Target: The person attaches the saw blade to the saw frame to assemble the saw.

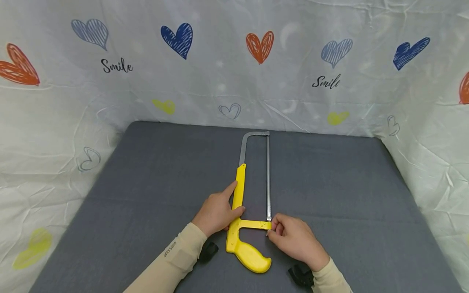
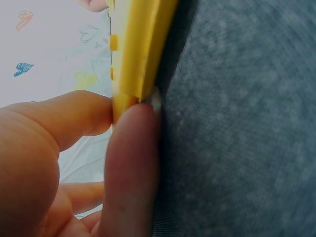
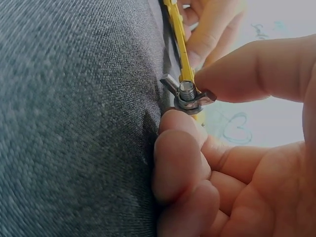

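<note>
A hacksaw with a yellow handle and a grey metal front bow lies on the dark grey cloth, its handle toward me. Its blade runs along the right side. With thumb and fingers my left hand grips the yellow frame just above the handle, the index finger stretched along it. At the near end of the blade, my right hand holds a metal wing nut on a threaded bolt. In the right wrist view the thumb presses one wing and curled fingers lie below. The head view mostly hides the nut.
Dark grey cloth covers the table. A white curtain printed with hearts and "Smile" hangs behind it and along both sides. Black wrist devices sit under the cuffs.
</note>
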{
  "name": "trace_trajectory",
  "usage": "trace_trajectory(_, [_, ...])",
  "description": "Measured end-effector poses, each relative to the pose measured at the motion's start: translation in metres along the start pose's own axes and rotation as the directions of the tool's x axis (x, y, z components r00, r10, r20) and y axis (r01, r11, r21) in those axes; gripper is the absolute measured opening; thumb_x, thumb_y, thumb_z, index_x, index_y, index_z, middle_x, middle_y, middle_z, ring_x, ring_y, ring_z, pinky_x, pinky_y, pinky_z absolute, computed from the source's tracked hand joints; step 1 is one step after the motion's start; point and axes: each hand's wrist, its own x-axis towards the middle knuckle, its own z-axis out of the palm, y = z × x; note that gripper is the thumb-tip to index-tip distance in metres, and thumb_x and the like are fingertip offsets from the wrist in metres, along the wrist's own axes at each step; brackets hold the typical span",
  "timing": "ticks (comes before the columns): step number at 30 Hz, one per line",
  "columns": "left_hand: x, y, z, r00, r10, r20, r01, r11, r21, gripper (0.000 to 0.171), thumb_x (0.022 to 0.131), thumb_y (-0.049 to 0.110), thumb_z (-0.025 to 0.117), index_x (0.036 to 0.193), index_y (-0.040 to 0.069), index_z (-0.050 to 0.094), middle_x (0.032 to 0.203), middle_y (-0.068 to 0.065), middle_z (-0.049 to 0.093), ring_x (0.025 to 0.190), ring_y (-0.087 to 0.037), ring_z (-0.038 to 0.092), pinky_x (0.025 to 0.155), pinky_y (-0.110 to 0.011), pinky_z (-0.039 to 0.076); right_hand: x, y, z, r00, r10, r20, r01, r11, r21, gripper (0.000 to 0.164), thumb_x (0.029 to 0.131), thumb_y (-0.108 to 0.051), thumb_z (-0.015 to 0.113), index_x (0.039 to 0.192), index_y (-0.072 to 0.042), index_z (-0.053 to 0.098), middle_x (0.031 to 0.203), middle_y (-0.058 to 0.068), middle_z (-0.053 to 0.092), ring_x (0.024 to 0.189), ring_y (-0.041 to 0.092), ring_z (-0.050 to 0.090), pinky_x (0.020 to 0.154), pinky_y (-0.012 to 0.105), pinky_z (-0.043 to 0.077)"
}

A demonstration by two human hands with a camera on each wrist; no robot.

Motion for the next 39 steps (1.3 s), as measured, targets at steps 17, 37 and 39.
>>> trace_trajectory(17, [0.0003,0.0005,0.0003,1.0,0.002,-0.003,-0.002,1.0,0.007,0.09,0.097,0.033,0.083,0.171,0.016,0.035,0.069,-0.005,0.06,0.045,-0.018,0.059,0.048,-0.029,0.051,-0.0004,0.0016,-0.0005,1.0,-0.014,-0.008,0.014,1.0,-0.007,0.015,0.093,-0.016,0.075,0.086,-0.025,0.066,0.067,-0.012,0.053,0.052,0.006,0.044,0.051,0.024,0.034])
trace_trajectory(37, [0.0005,-0.0019,0.0004,0.999,0.04,-0.008,-0.04,0.999,-0.013,0.088,0.098,0.03,0.082,0.17,0.014,0.035,0.063,-0.003,0.06,0.043,-0.016,0.058,0.047,-0.03,0.051,0.0011,0.0046,0.0007,0.999,-0.035,-0.006,0.035,0.999,0.003,0.016,0.09,-0.009,0.072,0.087,-0.024,0.066,0.066,-0.011,0.052,0.052,0.005,0.042,0.05,0.023,0.032])
trace_trajectory(39, [0.0004,-0.002,0.0005,0.999,0.043,-0.009,-0.043,0.999,-0.016,0.088,0.098,0.03,0.082,0.17,0.014,0.035,0.063,-0.003,0.06,0.043,-0.017,0.058,0.046,-0.03,0.051,0.0009,0.0047,0.0001,0.999,-0.038,-0.001,0.038,0.999,0.01,0.016,0.09,-0.009,0.072,0.087,-0.024,0.067,0.066,-0.011,0.052,0.052,0.005,0.042,0.049,0.023,0.032])
